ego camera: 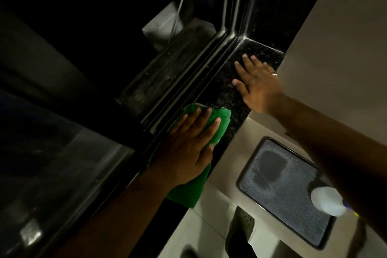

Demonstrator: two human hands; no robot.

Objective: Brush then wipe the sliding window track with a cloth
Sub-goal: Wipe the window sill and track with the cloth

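The dark metal sliding window track runs diagonally from lower left to the upper corner, beside a black speckled stone sill. My left hand lies flat on a green cloth, pressing it onto the sill at the track's inner edge. The cloth's tail hangs off the sill below my wrist. My right hand rests palm down, fingers spread, on the sill near the corner and holds nothing. It wears a ring. No brush is in view.
The sliding glass pane sits at the lower left. A dirty outer ledge lies beyond the track. Below the sill are a beige wall, a dark textured tray-like panel and a blurred white bottle.
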